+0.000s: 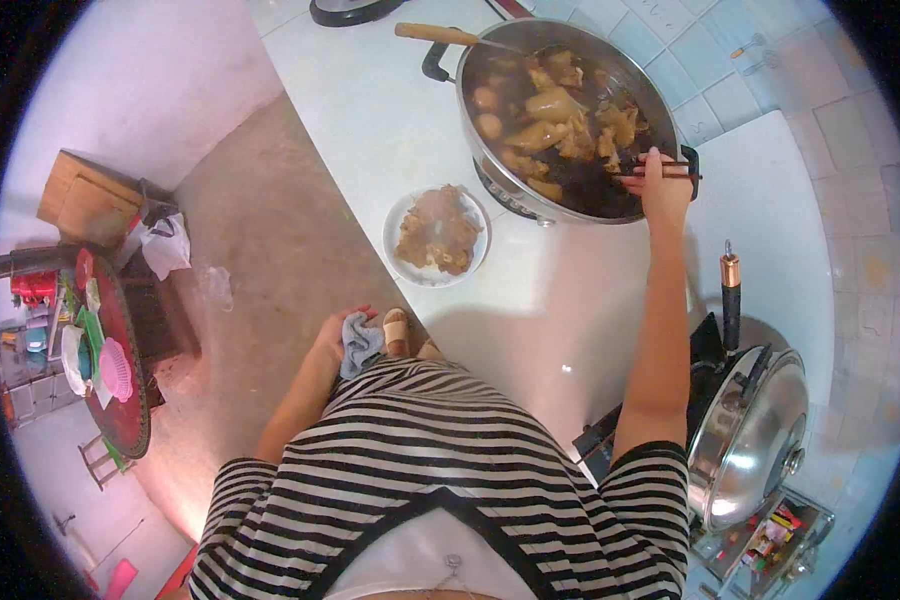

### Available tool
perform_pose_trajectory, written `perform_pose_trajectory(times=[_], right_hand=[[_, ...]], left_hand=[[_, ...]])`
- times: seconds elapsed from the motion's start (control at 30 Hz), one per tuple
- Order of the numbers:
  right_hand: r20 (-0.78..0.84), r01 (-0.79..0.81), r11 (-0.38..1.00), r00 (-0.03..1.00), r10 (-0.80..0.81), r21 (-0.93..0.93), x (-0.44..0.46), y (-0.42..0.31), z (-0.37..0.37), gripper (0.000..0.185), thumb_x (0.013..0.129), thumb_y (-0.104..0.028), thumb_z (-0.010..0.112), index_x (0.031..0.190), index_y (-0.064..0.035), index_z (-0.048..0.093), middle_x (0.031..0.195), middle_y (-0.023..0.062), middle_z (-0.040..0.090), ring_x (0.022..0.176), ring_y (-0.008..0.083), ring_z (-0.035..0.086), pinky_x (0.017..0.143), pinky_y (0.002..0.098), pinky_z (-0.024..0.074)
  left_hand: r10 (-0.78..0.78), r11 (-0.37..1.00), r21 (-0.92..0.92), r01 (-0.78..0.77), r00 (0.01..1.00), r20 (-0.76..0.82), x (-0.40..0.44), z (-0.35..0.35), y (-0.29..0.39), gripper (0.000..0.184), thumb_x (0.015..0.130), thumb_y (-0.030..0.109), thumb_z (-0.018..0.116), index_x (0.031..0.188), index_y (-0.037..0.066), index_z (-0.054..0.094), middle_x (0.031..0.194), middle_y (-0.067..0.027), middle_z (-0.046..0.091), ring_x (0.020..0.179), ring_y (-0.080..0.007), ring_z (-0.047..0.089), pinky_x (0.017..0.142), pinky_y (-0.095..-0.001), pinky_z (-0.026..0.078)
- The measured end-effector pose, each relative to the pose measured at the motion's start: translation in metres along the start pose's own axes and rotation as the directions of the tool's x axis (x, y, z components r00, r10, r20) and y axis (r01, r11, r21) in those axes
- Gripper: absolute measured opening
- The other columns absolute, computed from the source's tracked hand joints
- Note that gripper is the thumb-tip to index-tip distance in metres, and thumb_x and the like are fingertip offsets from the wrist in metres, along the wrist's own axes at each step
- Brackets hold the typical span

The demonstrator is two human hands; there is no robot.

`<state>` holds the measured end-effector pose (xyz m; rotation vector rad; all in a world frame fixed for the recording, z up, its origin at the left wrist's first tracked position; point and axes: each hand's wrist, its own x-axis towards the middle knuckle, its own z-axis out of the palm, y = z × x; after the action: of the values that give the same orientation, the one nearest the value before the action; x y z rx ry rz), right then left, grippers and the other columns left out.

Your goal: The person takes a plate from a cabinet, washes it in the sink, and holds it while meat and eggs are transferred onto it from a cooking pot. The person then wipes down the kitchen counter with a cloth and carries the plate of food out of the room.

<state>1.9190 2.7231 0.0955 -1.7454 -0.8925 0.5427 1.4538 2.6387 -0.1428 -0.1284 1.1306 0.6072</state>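
Observation:
My right hand (662,180) is closed around a pair of chopsticks (682,170) at the right side of a large metal pot (462,100). Dark broth fills the pot, with brown chicken pieces (555,105) and a couple of eggs (488,126) in it. A wooden-handled utensil (436,34) leans over the pot's left rim, its far end hidden. Down by the counter's edge, my left hand (345,335) grips a grey cloth (361,343). Between the pot and my body sits a white plate (482,245) holding pieces of cooked meat (438,230).
On the white counter (530,320), a lidded metal pan (760,440) stands at the right, near a black-handled utensil (731,300). A tray with small packets (770,530) is at lower right. Across the floor is a round red table (120,400) bearing dishes.

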Motion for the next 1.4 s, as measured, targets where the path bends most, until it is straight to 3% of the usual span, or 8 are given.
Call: perform_pose_trajectory(times=[0.37,0.53,0.87,0.9,0.97,1.0,1.03,1.4], right_hand=[[-0.063,-0.093,0.88,0.989,0.137,0.466,0.022,0.019,-0.042,0.034,0.088,-0.021,0.04,0.088,0.0113,0.051,0.074,0.0207,0.058,0.06,0.0255,0.062,0.053,0.0306,0.0545],[-0.04,-0.132,0.64,0.968,0.247,0.757,0.035,0.03,-0.058,0.031,0.088,-0.019,0.039,0.091,0.0087,0.051,0.082,0.0171,0.058,0.07,0.0236,0.062,0.056,0.03,0.0548],[0.093,-0.113,0.458,0.993,0.067,0.882,0.057,0.024,-0.071,0.025,0.087,-0.016,0.043,0.092,0.0068,0.052,0.083,0.0139,0.058,0.077,0.0223,0.058,0.069,0.0313,0.0519],[0.109,-0.121,0.426,0.993,0.051,0.897,0.064,0.029,-0.075,0.025,0.086,-0.015,0.044,0.092,0.0069,0.052,0.084,0.0145,0.058,0.077,0.0226,0.058,0.069,0.0315,0.0518],[0.129,-0.133,0.478,0.991,0.043,0.868,0.073,0.034,-0.079,0.024,0.085,-0.014,0.044,0.092,0.0071,0.053,0.086,0.0158,0.058,0.078,0.0234,0.059,0.071,0.0318,0.0515],[0.1,-0.138,0.502,0.99,0.101,0.854,0.071,0.023,-0.078,0.025,0.086,-0.014,0.043,0.093,0.0074,0.053,0.087,0.0161,0.058,0.08,0.0232,0.058,0.072,0.0312,0.0512],[-0.016,-0.052,0.558,0.993,0.116,0.828,0.061,0.012,-0.067,0.027,0.086,-0.016,0.043,0.095,0.0078,0.053,0.088,0.0161,0.058,0.082,0.0228,0.058,0.072,0.03,0.051],[0.168,-0.124,0.624,0.986,-0.011,0.772,0.064,0.017,-0.06,0.03,0.089,-0.015,0.038,0.101,0.0099,0.05,0.092,0.0157,0.057,0.084,0.0212,0.058,0.071,0.0296,0.0521]], left_hand=[[0.015,0.999,-0.034,-0.015,1.0,0.017,0.001,-0.022,0.001,0.029,0.084,0.018,0.038,0.106,0.003,0.047,0.097,-0.0128,0.056,0.069,-0.0272,0.056,0.063,-0.0403,0.05],[0.038,0.998,0.039,-0.041,0.996,0.08,0.002,-0.022,0.001,0.029,0.083,0.018,0.038,0.105,0.002,0.047,0.097,-0.0129,0.056,0.073,-0.0292,0.056,0.066,-0.0409,0.05],[0.073,0.992,-0.106,-0.071,0.997,0.02,-0.016,-0.021,-0.006,0.027,0.082,0.017,0.043,0.103,0.0,0.05,0.094,-0.0129,0.058,0.075,-0.0273,0.057,0.068,-0.041,0.049],[0.352,0.874,0.288,-0.391,0.919,0.18,-0.026,-0.021,-0.011,0.027,0.082,0.017,0.045,0.103,0.001,0.05,0.094,-0.0127,0.058,0.076,-0.027,0.057,0.07,-0.0411,0.049],[0.311,0.881,0.316,-0.352,0.934,0.174,-0.032,-0.018,-0.011,0.024,0.082,0.016,0.046,0.101,0.002,0.051,0.093,-0.0125,0.058,0.078,-0.0277,0.057,0.07,-0.0419,0.049],[0.022,0.997,-0.073,-0.018,0.999,0.044,-0.027,-0.014,-0.002,0.023,0.082,0.016,0.045,0.1,0.002,0.051,0.092,-0.0124,0.058,0.078,-0.0287,0.057,0.07,-0.0427,0.049],[0.029,0.995,-0.093,-0.026,0.999,0.024,-0.03,-0.012,-0.001,0.023,0.082,0.016,0.045,0.1,0.002,0.051,0.092,-0.0124,0.058,0.078,-0.0287,0.057,0.07,-0.0427,0.049],[0.012,0.98,-0.198,0.021,0.987,0.162,-0.041,-0.023,-0.006,0.016,0.082,0.015,0.044,0.095,0.006,0.048,0.088,-0.0135,0.057,0.074,-0.0327,0.058,0.063,-0.0478,0.049]])
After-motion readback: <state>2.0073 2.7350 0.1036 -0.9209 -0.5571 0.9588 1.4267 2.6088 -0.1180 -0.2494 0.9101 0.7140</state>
